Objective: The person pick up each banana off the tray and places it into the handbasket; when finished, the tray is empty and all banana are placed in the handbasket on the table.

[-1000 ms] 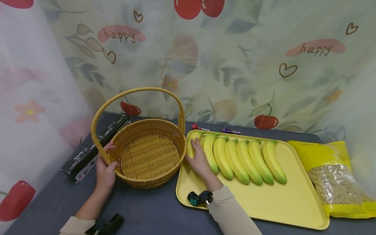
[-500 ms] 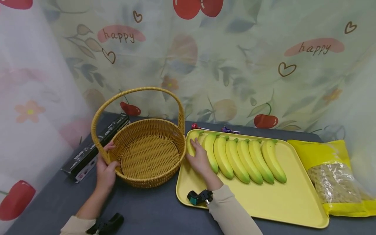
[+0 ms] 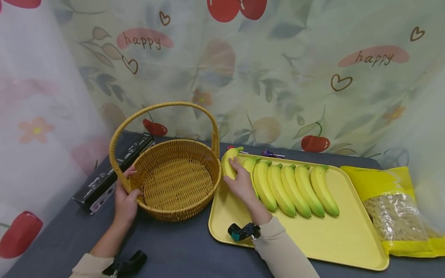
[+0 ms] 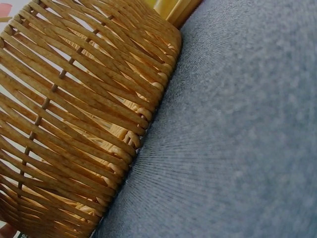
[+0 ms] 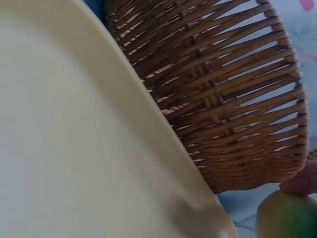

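The right grip held the leftmost banana between thumb and fingers, at the far left corner of the yellow tray and just beside the basket; whether it touched the tray could not be told. It was plump, smooth and gently curved, clear yellow along the body, its green stem pointing up and to the right and its lower end hidden behind the hand. In the right wrist view only a blurred end showed, dull yellow shading to green. Six more bananas lay side by side on the tray, yellow with green stems and tips. The left grip grasped the rim of the round, honey-brown, openly woven basket, which stood upright on the blue-grey bench
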The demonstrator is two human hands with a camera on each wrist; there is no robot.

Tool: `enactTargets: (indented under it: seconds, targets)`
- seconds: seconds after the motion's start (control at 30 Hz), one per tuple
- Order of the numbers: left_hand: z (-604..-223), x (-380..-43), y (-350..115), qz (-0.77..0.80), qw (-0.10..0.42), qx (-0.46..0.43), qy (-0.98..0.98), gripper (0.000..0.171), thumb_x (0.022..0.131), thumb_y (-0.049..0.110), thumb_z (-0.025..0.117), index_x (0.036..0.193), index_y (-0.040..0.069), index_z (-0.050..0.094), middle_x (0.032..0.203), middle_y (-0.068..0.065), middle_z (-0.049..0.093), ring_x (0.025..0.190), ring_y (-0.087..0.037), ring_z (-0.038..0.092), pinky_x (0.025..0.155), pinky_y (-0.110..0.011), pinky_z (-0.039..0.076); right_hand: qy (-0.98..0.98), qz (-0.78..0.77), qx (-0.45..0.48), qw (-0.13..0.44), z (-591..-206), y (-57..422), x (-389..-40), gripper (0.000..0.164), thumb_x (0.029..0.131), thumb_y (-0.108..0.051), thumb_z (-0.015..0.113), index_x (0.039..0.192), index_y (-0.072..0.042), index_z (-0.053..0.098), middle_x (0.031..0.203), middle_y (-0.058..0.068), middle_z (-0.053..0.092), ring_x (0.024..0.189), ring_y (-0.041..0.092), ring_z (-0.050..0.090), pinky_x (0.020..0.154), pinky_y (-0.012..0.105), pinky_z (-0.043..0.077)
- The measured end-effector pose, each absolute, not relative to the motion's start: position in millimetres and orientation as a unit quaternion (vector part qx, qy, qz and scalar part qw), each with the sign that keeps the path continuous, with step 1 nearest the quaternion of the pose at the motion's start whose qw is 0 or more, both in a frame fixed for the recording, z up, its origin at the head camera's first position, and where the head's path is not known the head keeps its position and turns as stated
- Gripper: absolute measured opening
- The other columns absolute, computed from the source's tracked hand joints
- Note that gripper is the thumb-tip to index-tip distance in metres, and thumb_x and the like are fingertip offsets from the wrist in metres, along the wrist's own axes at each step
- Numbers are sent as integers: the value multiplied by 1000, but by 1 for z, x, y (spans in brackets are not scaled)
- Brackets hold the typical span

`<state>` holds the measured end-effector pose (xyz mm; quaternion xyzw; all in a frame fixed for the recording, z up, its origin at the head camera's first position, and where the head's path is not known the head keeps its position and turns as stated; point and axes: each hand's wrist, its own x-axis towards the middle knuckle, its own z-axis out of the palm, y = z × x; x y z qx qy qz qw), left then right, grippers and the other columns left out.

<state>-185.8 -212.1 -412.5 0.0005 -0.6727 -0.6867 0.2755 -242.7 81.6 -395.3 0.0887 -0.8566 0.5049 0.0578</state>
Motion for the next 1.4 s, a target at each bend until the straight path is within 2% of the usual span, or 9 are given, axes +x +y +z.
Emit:
enactTargets:
  seconds: [0.3,0.6,0.73,0.87,0.97,1.17,1.4]
  targets:
    - [-413,-188,-212,-686,275,-4,-674,53,68,-27,36,116,-8,44,132,-1,45,130,-13,35,93,-13,35,-864,486,116,53,-375,99,-233,63,80,-4,59,139,0,37,152,16,21,139,31,23,106,44,33]
    - [-413,-189,-212,-684,279,-7,-674,53,67,-28,37,115,-5,46,131,0,46,129,-13,36,94,-13,34,-870,468,146,45,-358,106,-220,62,83,-7,60,140,-1,36,152,15,21,139,31,24,109,43,28]
    - [-413,-189,-212,-682,277,-8,-677,53,68,-27,37,116,-6,46,131,1,46,130,-14,35,94,-13,34,-875,454,168,25,-353,109,-212,61,84,-7,60,140,-2,36,152,14,21,139,30,24,108,43,30]
    - [-413,-189,-213,-680,276,-6,-680,53,68,-26,37,116,-5,46,131,1,46,130,-14,35,93,-13,34,-877,444,184,1,-352,112,-202,60,85,-8,60,141,-5,36,152,12,21,139,28,23,101,42,39]
    - [-413,-189,-213,-677,273,-2,-684,53,68,-26,37,117,-7,44,133,-3,44,131,-13,34,94,-13,34,-879,434,196,-5,-351,114,-195,60,85,-9,60,141,-6,37,152,11,22,138,27,24,97,40,41]
    - [-413,-188,-215,-676,257,16,-691,52,70,-24,36,119,-7,42,139,-14,39,131,-13,34,91,-12,35,-861,446,240,-44,-345,114,-182,60,86,-9,60,141,-8,37,152,9,23,139,25,23,101,42,38]
    - [-413,-187,-215,-679,251,21,-690,52,71,-24,36,118,-3,44,140,-12,38,132,-13,34,89,-13,36,-844,452,281,-65,-334,104,-175,58,87,-10,59,141,-7,37,152,10,24,141,24,22,103,41,35]
